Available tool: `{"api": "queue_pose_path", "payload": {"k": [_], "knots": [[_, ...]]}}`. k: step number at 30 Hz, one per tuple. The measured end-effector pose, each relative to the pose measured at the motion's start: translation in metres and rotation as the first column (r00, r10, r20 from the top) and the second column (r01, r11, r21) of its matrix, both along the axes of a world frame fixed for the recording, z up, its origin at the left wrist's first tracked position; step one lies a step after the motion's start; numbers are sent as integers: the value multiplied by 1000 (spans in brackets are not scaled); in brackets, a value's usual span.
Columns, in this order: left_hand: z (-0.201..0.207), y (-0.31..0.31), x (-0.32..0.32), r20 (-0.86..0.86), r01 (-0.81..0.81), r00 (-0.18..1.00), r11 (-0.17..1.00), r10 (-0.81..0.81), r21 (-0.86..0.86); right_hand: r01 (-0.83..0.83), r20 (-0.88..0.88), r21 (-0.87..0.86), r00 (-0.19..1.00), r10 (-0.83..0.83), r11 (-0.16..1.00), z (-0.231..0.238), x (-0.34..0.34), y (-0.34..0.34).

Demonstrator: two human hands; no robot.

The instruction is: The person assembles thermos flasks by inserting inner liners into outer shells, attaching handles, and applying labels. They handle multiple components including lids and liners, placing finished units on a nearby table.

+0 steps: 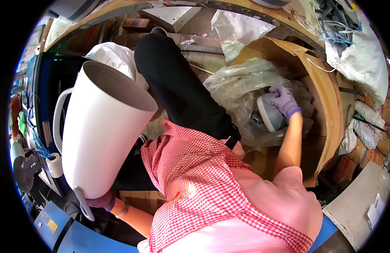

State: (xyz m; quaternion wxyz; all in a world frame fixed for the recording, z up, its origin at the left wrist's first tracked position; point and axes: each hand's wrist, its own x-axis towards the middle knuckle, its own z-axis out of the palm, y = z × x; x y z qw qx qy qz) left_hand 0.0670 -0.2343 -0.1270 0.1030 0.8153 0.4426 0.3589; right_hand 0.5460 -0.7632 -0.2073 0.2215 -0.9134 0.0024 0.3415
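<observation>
A tall white tapered vessel [104, 130] with a grey ribbed inside stands tilted at the left, its wide mouth up and a handle on its left side. Its lower end rests at my left hand [101, 201], in a purple glove, with the fingers mostly hidden behind it. A flat grey loop [83, 204] hangs by that end. Over on the right, my gloved right hand [283, 100] is closed on a rounded white-and-grey plastic piece [268, 116]. That piece lies among clear plastic bagging [237, 90] inside an open cardboard box [325, 105].
My leg in black trousers [178, 80] stretches between vessel and box. White sacks [355, 63] hang at the upper right, and a white bag [235, 29] lies behind the box. A wooden bench edge [131, 10] curves along the top. Blue panels [85, 238] stand lower left.
</observation>
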Motion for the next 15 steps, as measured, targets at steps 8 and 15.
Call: {"api": "queue_pose_path", "payload": {"k": [8,15], "knots": [[-10,10,-42,-113,-183,967,930,229,319,169,-270,903,939,214,396,117,-45,171],[27,-20,-83,-193,-454,736,684,649,571,-24,-604,732,439,665,681,34,-98,276]]}}
